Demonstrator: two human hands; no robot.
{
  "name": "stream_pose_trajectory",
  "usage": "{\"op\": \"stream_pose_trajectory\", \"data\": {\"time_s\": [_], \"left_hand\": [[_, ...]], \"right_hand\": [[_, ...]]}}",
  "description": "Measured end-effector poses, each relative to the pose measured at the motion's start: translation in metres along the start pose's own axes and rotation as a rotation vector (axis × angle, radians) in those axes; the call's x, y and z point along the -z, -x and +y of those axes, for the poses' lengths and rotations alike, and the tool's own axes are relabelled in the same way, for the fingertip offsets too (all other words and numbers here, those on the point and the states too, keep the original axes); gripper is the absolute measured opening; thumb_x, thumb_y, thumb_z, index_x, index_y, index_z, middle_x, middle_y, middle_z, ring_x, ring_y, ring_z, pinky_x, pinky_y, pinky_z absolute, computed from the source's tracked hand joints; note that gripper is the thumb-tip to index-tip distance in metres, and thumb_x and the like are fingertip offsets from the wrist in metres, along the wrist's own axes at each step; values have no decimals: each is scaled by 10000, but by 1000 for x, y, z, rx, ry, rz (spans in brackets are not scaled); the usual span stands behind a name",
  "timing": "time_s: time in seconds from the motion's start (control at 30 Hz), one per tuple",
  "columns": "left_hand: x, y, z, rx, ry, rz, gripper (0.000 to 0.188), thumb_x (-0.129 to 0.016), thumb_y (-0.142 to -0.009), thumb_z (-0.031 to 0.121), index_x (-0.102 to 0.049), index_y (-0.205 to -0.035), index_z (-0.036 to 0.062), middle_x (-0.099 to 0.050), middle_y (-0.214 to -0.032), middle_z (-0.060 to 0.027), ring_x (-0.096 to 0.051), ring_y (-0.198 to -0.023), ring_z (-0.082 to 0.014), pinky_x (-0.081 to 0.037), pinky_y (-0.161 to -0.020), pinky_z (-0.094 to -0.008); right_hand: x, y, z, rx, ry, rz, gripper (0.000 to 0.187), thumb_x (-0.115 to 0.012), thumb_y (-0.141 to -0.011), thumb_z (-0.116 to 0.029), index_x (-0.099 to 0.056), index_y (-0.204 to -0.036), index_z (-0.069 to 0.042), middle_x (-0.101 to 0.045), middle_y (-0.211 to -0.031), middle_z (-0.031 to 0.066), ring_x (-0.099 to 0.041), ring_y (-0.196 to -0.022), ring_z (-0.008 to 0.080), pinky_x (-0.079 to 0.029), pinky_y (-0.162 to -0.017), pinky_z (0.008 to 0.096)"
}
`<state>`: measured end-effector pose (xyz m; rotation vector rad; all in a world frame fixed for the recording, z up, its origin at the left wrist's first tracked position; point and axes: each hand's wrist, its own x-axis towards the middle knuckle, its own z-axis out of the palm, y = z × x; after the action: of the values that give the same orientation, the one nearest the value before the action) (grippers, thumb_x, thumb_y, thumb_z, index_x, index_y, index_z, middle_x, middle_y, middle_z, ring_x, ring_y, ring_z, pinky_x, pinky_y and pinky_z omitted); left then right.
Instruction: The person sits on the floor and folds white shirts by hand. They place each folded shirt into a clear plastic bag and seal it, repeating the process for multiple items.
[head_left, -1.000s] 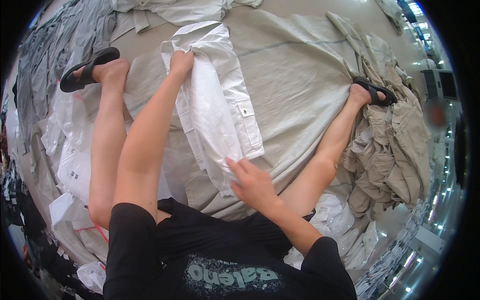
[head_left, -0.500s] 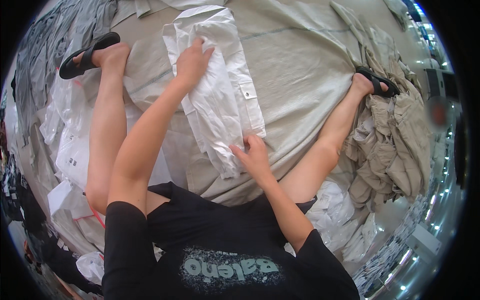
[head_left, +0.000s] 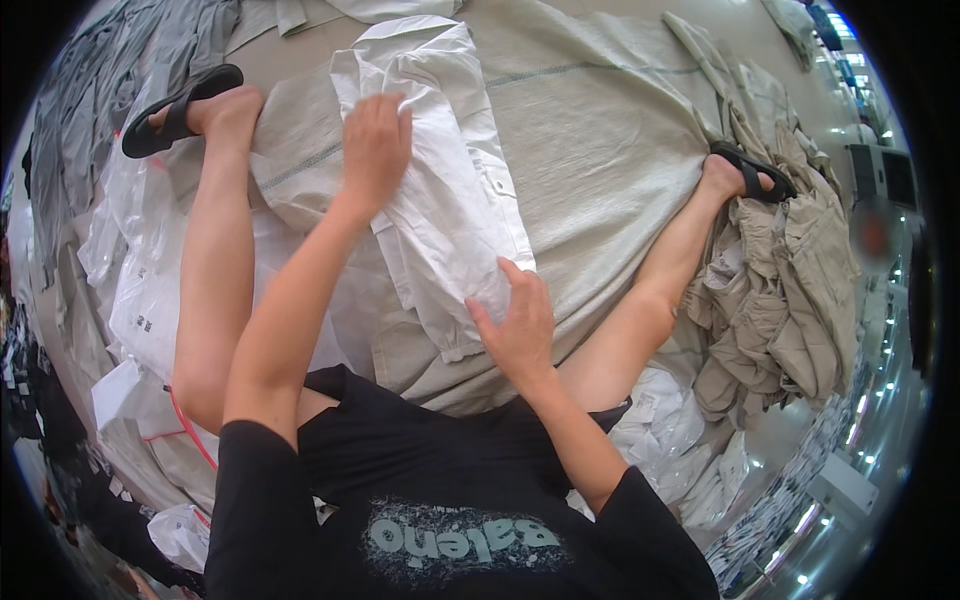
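Note:
A white folded garment (head_left: 445, 190) lies lengthwise on the cloth between my legs, with a small snap button on its right side. On its upper left edge rests my left hand (head_left: 377, 150), fingers bent and slightly blurred, the thumb a little apart. My right hand (head_left: 522, 325) is at the garment's lower right edge. Its thumb and forefinger are spread on the fabric, the other fingers loosely bent. Neither hand visibly grips the fabric.
Beneath everything spreads a beige ground cloth (head_left: 590, 150). Heaped beige garments (head_left: 775, 300) lie by my right foot, grey garments (head_left: 100, 110) at the far left. Clear plastic bags (head_left: 150, 290) with white contents lie beside my left leg, and more plastic-wrapped items (head_left: 660, 420) by my right thigh.
My left hand has drawn back toward me and left across the garment. My right hand has shifted slightly right, its fingers spreading. The flap with the snap now lies narrower, partly covered by the white layer.

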<state>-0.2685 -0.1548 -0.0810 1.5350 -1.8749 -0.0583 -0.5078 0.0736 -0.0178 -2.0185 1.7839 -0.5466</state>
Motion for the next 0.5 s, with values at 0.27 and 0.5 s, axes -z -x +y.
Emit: {"op": "stream_pose_trajectory", "data": {"time_s": [0.27,0.5], "left_hand": [[-10,82,22,-254,36,-351,609,-615,-1052,360,-534,-1532,-6,-591,-1523,-205,-490,-1476,-355,-289,-1292,-497],[11,92,62,-338,17,-522,749,-604,-1036,460,-464,-1594,-20,-518,-1612,-210,-343,-1610,-348,-178,-1353,-525]], "right_hand": [[15,-65,22,14,227,-848,656,-521,-1073,-615,-524,-1609,-238,-780,-1092,238,-744,-1041,445,-582,-872,557],[-42,-279,22,525,30,145,509,-534,-1101,-473,-556,-1573,-282,-514,-1612,157,-475,-1488,399,-368,-1221,540]]}}
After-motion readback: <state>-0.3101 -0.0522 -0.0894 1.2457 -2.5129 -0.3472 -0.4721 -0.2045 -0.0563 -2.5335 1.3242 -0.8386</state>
